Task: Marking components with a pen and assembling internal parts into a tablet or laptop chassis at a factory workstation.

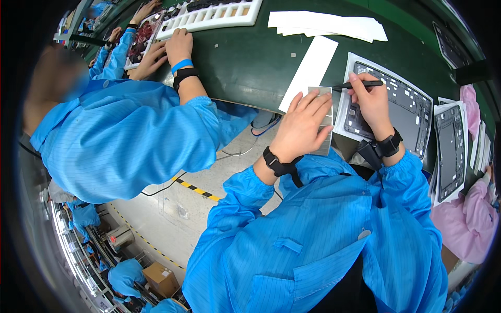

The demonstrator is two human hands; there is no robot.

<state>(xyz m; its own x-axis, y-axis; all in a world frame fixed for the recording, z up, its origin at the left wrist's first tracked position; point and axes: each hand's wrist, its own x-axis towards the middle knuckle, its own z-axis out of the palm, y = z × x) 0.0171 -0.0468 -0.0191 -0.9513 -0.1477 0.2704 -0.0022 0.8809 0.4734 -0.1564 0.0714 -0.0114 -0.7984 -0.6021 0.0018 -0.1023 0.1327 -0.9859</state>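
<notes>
My left hand [300,128] lies with its fingers stretched out over a narrow grey sheet [325,136] marked off into rectangular sections, at the table's near edge. Between the fingertips of my right hand [373,101] is a pair of black tweezers [371,83]. Their tip points left, at the upper right corner of the grey sheet; whether it touches cannot be made out. Under my right hand and wrist is a dark tablet-like housing [409,122] with small white pieces on it, resting on a white backing. A long white paper strip [315,60] extends beyond my left fingers.
White strips [329,26] are piled at the far side of the green table [240,65]. Another housing [450,151] lies at the right, near a person in pink [464,224]. On my left a co-worker in blue [130,135] reaches toward a white slotted tray [209,20].
</notes>
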